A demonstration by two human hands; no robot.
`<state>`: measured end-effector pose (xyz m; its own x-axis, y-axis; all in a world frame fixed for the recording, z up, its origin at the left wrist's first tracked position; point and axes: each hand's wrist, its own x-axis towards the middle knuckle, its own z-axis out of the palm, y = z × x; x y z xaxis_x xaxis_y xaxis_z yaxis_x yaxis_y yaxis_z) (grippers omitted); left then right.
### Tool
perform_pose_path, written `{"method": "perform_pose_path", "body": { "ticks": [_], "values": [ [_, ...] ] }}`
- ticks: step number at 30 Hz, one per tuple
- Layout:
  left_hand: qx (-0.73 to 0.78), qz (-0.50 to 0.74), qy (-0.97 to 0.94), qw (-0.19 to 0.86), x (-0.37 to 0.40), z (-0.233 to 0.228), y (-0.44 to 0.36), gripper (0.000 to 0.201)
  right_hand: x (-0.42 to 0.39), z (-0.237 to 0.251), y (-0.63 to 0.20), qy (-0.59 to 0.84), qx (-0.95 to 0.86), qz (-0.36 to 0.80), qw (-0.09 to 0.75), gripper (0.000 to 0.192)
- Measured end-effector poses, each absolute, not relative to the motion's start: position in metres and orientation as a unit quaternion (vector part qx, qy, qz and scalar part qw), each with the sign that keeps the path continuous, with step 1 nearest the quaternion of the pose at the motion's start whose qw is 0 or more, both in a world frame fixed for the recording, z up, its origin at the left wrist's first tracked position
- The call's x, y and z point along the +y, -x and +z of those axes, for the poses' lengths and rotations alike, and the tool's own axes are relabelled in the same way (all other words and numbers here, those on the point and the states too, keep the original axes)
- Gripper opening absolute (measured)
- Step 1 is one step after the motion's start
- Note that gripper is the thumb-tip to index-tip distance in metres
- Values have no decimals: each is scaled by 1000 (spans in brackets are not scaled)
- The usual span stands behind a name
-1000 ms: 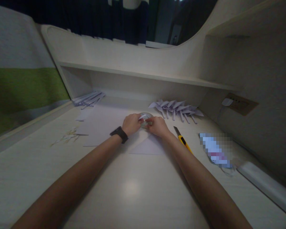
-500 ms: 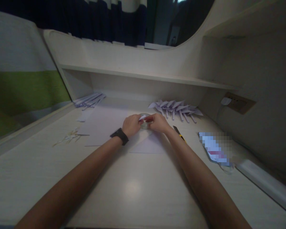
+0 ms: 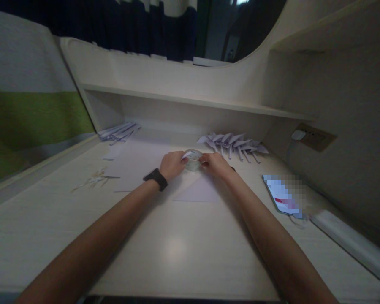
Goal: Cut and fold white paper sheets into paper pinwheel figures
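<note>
While both hands meet over a clear tape roll point(image 3: 193, 160), the left hand point(image 3: 172, 164) and right hand point(image 3: 214, 164) pinch it together; the right forearm has slid across the yellow knife, now hidden. Folded paper shapes point(image 3: 232, 143) lie behind on the surface point(image 3: 177, 249).

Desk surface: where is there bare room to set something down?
Bare desk lies near the front edge between the forearms, and at front left before the paper scraps. It is crowded at the back: hands on the tape roll, folded paper shapes, paper sheets.
</note>
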<state>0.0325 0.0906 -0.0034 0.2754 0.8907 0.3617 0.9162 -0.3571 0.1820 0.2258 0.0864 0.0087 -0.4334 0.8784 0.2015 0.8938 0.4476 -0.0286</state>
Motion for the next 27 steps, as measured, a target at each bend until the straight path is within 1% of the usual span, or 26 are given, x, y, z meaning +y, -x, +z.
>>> {"method": "perform_pose_path", "body": {
  "ticks": [3,9,12,15,18,20,22,25,27],
  "values": [
    [-562,-202,801,34,87,-2,-33,30,87,8,-225,518,-848,-66,89,24],
    [-534,-197,819,77,81,-2,-34,28,89,18,-218,538,-837,-91,34,23],
    [-524,-204,821,102,79,-3,-35,24,91,26,-213,540,-838,-83,11,23],
    [-534,-203,814,100,78,-1,-35,24,92,30,-213,523,-850,-67,7,27],
    [-556,-205,800,88,79,0,-35,25,84,30,-221,519,-852,-64,31,34],
    [-564,-207,795,86,81,-1,-34,26,73,30,-230,545,-833,-74,58,32],
    [-570,-202,792,83,81,-1,-34,26,57,29,-242,606,-787,-103,56,29],
    [-578,-193,789,76,81,0,-34,27,28,27,-260,682,-718,-141,3,32],
    [-578,-196,788,78,80,0,-34,28,10,23,-269,707,-693,-140,-26,34]
  ]
}}
